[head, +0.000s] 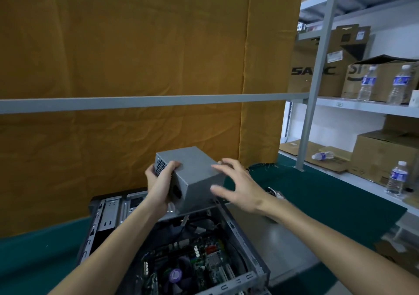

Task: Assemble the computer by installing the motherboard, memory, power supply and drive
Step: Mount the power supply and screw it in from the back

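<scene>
From the head camera, your left hand (161, 184) grips the near left end of the grey power supply (192, 176), fingers curled over its vented face and top edge, thumb hidden behind the box; your right hand (235, 184) has its fingers spread and nearly straight over the box's right side, fingertips at the top surface, though you cannot tell whether the palm touches it; the power supply sits tilted above the far end of the open computer case (172, 238), its lower edge just at the case's upper frame; inside the case the motherboard (199, 258) lies flat, with a round fan (175, 275) near its front; the case rests on a green cloth (328, 204); an orange curtain (136, 56) hangs behind; to the right, grey shelving (317, 79) holds cardboard boxes (317, 68) and water bottles (366, 83).
</scene>
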